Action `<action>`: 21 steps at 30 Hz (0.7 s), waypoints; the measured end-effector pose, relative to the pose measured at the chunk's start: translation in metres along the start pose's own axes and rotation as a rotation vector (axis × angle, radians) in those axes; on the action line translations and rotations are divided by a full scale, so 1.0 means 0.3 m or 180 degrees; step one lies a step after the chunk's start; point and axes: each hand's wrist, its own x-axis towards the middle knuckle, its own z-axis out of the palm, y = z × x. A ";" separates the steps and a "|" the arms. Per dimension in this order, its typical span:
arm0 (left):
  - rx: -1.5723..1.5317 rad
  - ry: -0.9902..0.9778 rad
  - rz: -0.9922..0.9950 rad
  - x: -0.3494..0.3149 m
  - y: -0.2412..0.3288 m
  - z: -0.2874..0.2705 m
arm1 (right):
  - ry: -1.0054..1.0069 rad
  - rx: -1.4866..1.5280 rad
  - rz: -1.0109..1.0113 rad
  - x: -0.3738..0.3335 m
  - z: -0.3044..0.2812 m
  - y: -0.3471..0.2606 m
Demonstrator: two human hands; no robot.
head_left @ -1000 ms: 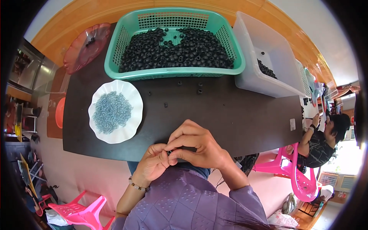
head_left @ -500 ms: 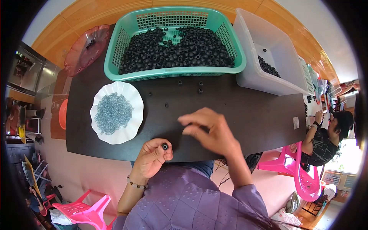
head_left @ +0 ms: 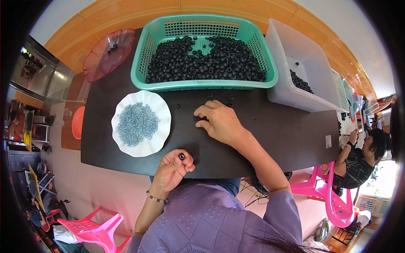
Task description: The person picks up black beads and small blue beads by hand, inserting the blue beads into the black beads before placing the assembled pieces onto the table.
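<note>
My left hand (head_left: 173, 169) is closed in a pinch near the table's front edge. Between its thumb and fingers sits a small round black part (head_left: 182, 156), the hole in its end facing up. My right hand (head_left: 221, 122) reaches over the middle of the table, thumb and fingertips bent around another small black part (head_left: 195, 118), mostly hidden by the fingers. To the left stands a white scalloped plate (head_left: 165, 126) heaped with tiny clear bluish pieces (head_left: 138, 123). A few loose black parts (head_left: 231, 104) lie just beyond my right hand.
A green basket (head_left: 204, 85) full of black parts spans the back of the dark table (head_left: 287, 139). Beside it stand a translucent bin (head_left: 303, 100) and a red dish (head_left: 95, 63). Another person (head_left: 358, 160) sits at far right. Pink stools (head_left: 99, 230) flank me.
My right hand has moved forward and left, its fingers coming down around a loose black part on the table. My left hand keeps its part. The whole view has shifted slightly.
</note>
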 end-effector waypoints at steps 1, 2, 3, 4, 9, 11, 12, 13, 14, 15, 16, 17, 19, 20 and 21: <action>0.0023 0.0045 -0.0025 0.000 0.001 0.001 | 0.0030 -0.0030 0.0007 0.009 0.011 -0.001; 0.0022 0.0044 -0.0018 0.000 0.001 0.003 | 0.0059 -0.0062 0.0018 0.015 0.021 -0.001; 0.0040 0.0033 -0.0029 0.000 0.002 0.006 | 0.0057 -0.0064 0.0013 0.019 0.029 0.000; 0.0058 0.0023 -0.0042 0.001 0.003 0.007 | 0.0081 -0.0063 0.0019 0.020 0.037 0.000; 0.0039 -0.0016 -0.0049 0.005 0.007 0.008 | 0.0036 -0.0107 -0.0031 0.023 0.052 0.014; 0.0044 -0.0010 -0.0064 0.008 0.008 0.012 | 0.0119 -0.0161 -0.0033 0.021 0.054 0.020; 0.0043 0.0006 -0.0070 0.010 0.007 0.016 | 0.0118 -0.0165 -0.0025 0.018 0.052 0.028; 0.0042 0.0019 -0.0079 0.012 0.006 0.022 | 0.0198 0.0059 -0.0052 0.012 0.045 0.039; 0.0035 0.0046 -0.0061 0.009 0.007 0.021 | 0.0252 0.0307 -0.0103 0.017 0.041 0.035; -0.0011 0.0160 -0.0091 0.005 0.007 0.021 | 0.0229 0.0323 -0.0114 0.013 0.031 0.025; -0.0058 0.0273 -0.0122 0.002 0.007 0.023 | 0.0149 0.1212 0.0444 0.000 0.013 0.007; -0.0066 0.0273 -0.0123 0.003 0.005 0.029 | 0.0083 0.2078 0.1022 -0.015 -0.012 -0.011; 0.0040 0.0407 -0.0112 0.004 0.003 0.042 | 0.0080 0.2753 0.1200 -0.051 -0.043 -0.008; 0.0033 0.0412 -0.0117 0.005 0.002 0.048 | 0.0088 0.3435 0.1371 -0.068 -0.053 -0.008; 0.0092 0.0433 -0.0094 0.006 0.001 0.054 | 0.0081 0.3435 0.1382 -0.084 -0.058 -0.017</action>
